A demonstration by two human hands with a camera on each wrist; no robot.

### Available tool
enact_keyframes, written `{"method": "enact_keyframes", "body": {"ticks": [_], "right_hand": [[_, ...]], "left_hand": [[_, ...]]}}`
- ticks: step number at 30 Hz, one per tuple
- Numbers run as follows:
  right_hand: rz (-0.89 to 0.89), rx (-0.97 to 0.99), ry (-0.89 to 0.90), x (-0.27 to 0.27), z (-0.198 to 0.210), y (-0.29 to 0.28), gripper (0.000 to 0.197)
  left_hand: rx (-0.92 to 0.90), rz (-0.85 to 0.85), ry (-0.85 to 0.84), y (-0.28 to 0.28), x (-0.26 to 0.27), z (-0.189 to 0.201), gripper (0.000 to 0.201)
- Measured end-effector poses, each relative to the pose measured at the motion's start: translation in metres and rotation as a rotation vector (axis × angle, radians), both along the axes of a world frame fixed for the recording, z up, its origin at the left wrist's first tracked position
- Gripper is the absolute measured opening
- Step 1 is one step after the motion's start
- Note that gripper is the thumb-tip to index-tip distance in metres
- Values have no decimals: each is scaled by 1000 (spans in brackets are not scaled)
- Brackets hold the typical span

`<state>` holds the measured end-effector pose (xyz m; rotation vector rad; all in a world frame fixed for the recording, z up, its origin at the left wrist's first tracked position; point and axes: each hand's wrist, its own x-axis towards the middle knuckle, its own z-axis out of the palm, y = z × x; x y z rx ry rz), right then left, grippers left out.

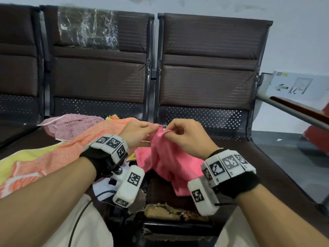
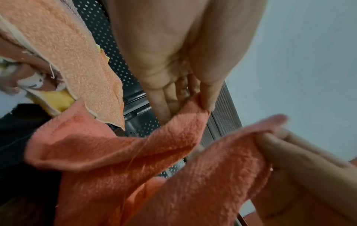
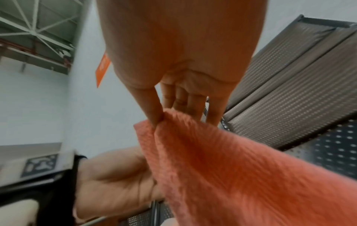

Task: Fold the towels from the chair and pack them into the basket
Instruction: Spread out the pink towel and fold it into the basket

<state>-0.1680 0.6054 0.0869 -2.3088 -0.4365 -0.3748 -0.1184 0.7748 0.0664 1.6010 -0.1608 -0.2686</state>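
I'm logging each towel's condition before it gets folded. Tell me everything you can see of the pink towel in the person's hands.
The pink towel is a small terry cloth with a fuzzy, looped pile, reading salmon-orange in the wrist views. It is unfolded and crumpled. The left hand and the right hand each pinch its top edge, close together, thumb against fingers. It hangs from there in loose folds, its lower part resting on the dark chair seat. A loose thread trails from it. It lies just right of the orange towel.

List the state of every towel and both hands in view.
pink towel: lifted, unfolded, top edge pinched by both hands
left hand: pinching pink towel
right hand: pinching pink towel
orange towel: spread unfolded on chair
speckled pink towel: crumpled on chair
yellow towel: under orange towel
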Motion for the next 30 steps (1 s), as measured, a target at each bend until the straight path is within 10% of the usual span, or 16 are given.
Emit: {"method": "enact_keyframes", "body": {"ticks": [18, 23, 30], "right_hand": [[-169, 93, 117, 21, -17, -8, 16], [-92, 120, 107, 22, -16, -11, 32], [-141, -329, -42, 18, -20, -34, 33]], "left_hand": [[26, -311, -52, -1, -14, 2, 30], [67, -178, -154, -1, -11, -2, 33], [-176, 311, -43, 18, 10, 2, 33]]}}
